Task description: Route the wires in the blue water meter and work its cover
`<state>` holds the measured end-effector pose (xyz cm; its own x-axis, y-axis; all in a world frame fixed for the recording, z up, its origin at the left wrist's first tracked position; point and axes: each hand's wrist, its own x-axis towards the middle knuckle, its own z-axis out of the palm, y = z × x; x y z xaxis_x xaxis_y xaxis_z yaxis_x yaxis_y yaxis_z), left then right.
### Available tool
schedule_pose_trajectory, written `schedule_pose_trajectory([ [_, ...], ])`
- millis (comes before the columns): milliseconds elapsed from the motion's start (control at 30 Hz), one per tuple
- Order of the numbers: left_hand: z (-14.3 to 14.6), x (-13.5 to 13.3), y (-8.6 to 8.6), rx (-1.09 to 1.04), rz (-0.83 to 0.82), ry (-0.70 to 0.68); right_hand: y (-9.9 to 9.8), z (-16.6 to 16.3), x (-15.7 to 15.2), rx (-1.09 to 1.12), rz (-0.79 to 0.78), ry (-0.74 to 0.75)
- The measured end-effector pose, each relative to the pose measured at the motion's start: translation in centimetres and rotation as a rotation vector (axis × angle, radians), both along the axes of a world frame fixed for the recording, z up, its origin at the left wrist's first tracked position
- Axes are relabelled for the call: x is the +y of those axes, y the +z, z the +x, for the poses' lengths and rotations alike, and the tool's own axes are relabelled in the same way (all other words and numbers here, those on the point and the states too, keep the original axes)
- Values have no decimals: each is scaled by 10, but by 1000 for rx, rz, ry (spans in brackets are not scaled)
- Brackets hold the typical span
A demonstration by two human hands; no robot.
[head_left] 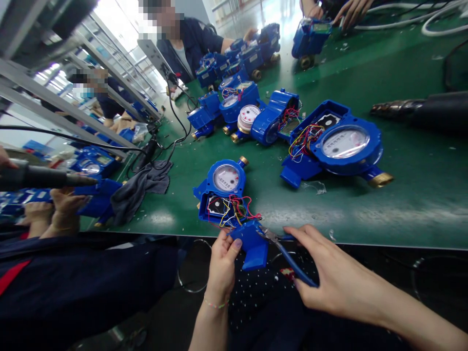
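An opened blue water meter [224, 192] lies at the near edge of the green table [365, 204], its dial up and coloured wires [236, 209] spilling from its open box. My left hand [222, 265] pinches a loose blue plastic cover [252, 246] just below the edge. My right hand [331, 273] is closed on blue-handled cutters [288, 256], whose metal tip touches the wires beside the cover.
A bigger open meter [338, 146] lies to the right, with several more meters [241, 109] behind. A grey cloth [142, 187] sits left. A co-worker's hands [54, 209] hold a dark tool [40, 178] at far left. Other people sit across. A black tool [420, 109] rests far right.
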<state>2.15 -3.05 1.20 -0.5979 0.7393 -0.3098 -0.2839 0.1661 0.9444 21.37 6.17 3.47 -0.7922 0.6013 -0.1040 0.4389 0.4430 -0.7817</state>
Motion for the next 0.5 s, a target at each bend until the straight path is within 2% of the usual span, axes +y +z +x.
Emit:
schedule_pose_trajectory([
  [133, -2, 0, -1, -17, 20, -41, -3, -3, -4, -76, 52, -48],
  [333, -9, -3, -4, -39, -5, -80, -2, -10, -2, -148, 155, 54],
  [500, -10, -5, -5, -35, -27, -83, 12, -19, 7, -198, 78, 131],
])
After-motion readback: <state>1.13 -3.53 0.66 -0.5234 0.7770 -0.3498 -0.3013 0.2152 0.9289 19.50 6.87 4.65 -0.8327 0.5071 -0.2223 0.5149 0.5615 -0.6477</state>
